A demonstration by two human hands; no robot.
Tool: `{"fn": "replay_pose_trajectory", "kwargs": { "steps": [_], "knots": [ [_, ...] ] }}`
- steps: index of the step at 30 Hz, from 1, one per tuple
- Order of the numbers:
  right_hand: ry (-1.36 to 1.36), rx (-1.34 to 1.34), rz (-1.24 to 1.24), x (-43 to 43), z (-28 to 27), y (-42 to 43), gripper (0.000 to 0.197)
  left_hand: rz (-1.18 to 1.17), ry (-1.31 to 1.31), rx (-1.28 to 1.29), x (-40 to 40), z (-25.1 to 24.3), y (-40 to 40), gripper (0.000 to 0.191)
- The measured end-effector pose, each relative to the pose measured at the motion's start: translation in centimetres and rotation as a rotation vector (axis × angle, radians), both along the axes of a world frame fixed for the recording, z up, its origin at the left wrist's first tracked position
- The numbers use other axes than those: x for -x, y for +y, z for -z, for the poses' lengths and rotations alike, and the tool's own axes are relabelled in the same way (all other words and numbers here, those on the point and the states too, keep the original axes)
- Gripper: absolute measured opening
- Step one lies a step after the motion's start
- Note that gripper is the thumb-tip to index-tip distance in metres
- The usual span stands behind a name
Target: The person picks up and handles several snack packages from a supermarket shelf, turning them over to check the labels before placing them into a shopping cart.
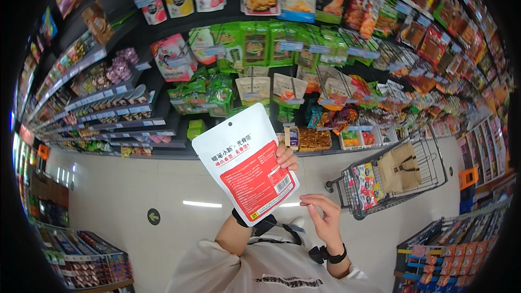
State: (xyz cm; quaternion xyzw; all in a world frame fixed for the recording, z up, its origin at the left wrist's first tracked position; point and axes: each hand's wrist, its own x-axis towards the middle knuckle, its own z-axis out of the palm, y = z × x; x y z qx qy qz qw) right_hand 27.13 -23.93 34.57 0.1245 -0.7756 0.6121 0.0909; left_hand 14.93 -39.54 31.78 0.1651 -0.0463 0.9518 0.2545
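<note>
A white and red snack pouch [248, 167] is held up before me, its printed back with a barcode facing the camera. My left hand [287, 157] grips it from behind; the fingertips wrap over its right edge and the rest of the hand is hidden by the pouch. Just right of the pouch's lower corner, my right hand [325, 215] is raised with nothing in it, its fingers loosely bent and apart from the thumb. Both wrists wear black straps.
Shelves and hooks of packaged snacks [256, 44] curve across the front. A shopping cart [433, 171] stands at the right, holding a brown paper bag [397, 169] and colourful packs [366, 187]. Display racks [89, 256] stand at the lower left and lower right.
</note>
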Motion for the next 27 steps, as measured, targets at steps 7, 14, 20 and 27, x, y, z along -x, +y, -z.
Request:
{"fn": "replay_pose_trajectory", "kwargs": {
  "steps": [7, 14, 20, 27],
  "knots": [
    [-0.138, -0.045, -0.012, 0.2, 1.8, -5.3, 0.017, -0.002, 0.005, -0.141, 0.1, 1.4, -5.7, 0.026],
    [-0.194, -0.062, -0.027, 1.4, 2.4, -6.9, 0.017, -0.046, -0.011, -0.191, 1.8, 4.2, -7.8, 0.028],
    [-0.363, 0.170, -0.153, 4.4, 3.7, -5.7, 0.045, -0.591, -0.207, 1.057, 3.3, 5.1, -8.6, 0.031],
    [-0.306, 0.237, -0.196, 11.0, 3.4, -4.5, 0.043, -0.861, -0.279, 1.303, 9.2, 3.1, -7.0, 0.032]
  ]
}}
